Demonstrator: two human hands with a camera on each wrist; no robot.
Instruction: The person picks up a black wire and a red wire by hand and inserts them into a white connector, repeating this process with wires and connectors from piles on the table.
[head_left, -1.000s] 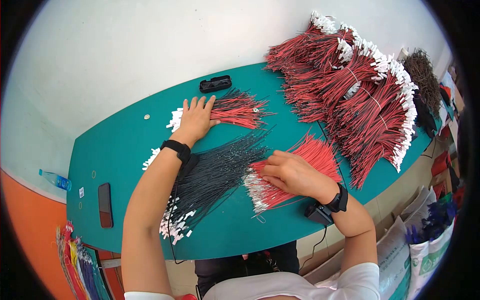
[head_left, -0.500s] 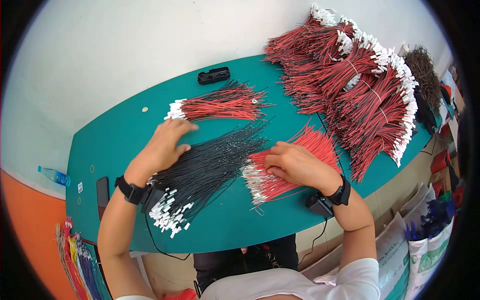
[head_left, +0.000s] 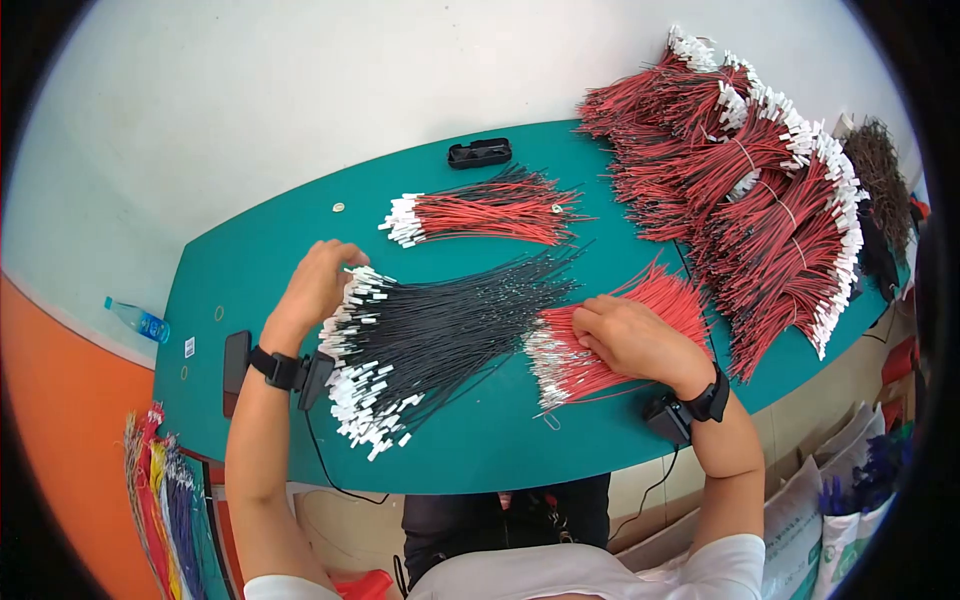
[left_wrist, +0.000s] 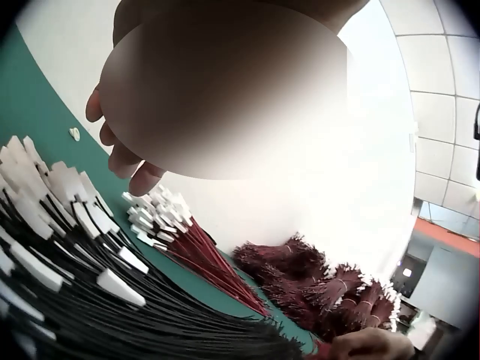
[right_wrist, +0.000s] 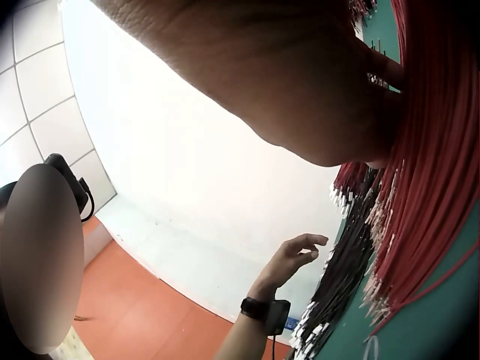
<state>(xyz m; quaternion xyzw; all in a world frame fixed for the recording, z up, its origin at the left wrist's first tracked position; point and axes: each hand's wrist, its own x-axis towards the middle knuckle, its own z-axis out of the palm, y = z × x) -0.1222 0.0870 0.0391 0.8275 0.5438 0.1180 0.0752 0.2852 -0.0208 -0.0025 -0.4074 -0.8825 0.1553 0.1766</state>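
Note:
Beside the white connector ends of a spread of black wires [head_left: 450, 310], my left hand [head_left: 320, 282] hovers with its fingers bent loosely and holding nothing. The right wrist view shows this left hand [right_wrist: 289, 259] with thumb and fingers apart. My right hand [head_left: 640, 340] rests on a pile of red wires [head_left: 670, 295], fingers curled in among them near their pale, bare-looking ends. Its fingertips are partly hidden by the wires in the right wrist view. Behind the black wires lies a smaller bundle of red-and-black wires [head_left: 490, 215] with white connectors.
Large tied bundles of red-and-black wires [head_left: 740, 190] are heaped at the back right of the green table [head_left: 480, 440]. An open black case [head_left: 480, 153] lies near the wall. A phone [head_left: 236, 372] and a plastic bottle [head_left: 138, 320] are on the left.
My left hand has left the small red-and-black bundle and come back toward the left, over to the connector ends of the black wires. My right hand has stayed on the red wires.

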